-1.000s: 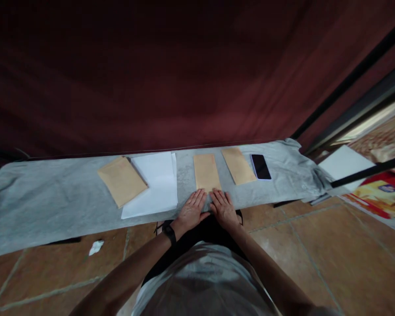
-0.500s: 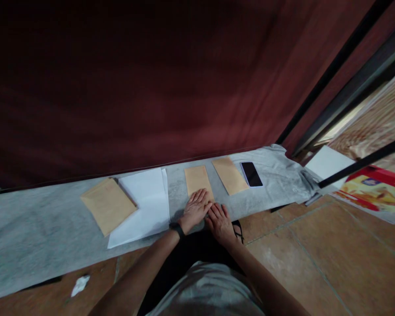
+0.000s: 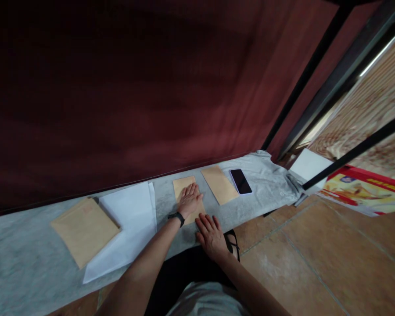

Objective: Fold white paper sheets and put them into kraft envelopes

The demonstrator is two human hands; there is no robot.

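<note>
Dark red cloth (image 3: 171, 105) fills pretty much the whole background, hung behind a long, narrow, grey-draped surface (image 3: 11, 250). Right under the fingers of the left hand (image 3: 190, 202) a small brown envelope (image 3: 178, 186) is laid flat; nothing's gripped, the fingers are just stretched out and rested on top, presumably so the paper is pressed flat and stopped from sliding about. Closer to the near edge, below those fingers, the right hand (image 3: 213, 239) is set down with its own fingers loosely spread and nothing grasped, maybe so the near end can be steadied. To the right of the fingers a second envelope (image 3: 219, 184) is laid out on its own, with a phone (image 3: 241, 181) parked just beyond it, probably so both are out of the way. Off to the left of the fingers, white sheets (image 3: 131, 224) are partly covered by a thicker-looking brown bundle (image 3: 85, 230), which could well be several envelopes stacked at a slant. As for what can't be made out: the middle of the small envelope is blocked by the left hand, and whether its near corner is actually touched by the right fingertips can't be told. The far-left end of the surface is cut off, and the lettering on the red-and-yellow packaging (image 3: 365, 191), well right of the fingers, is too blurred to be read.
</note>
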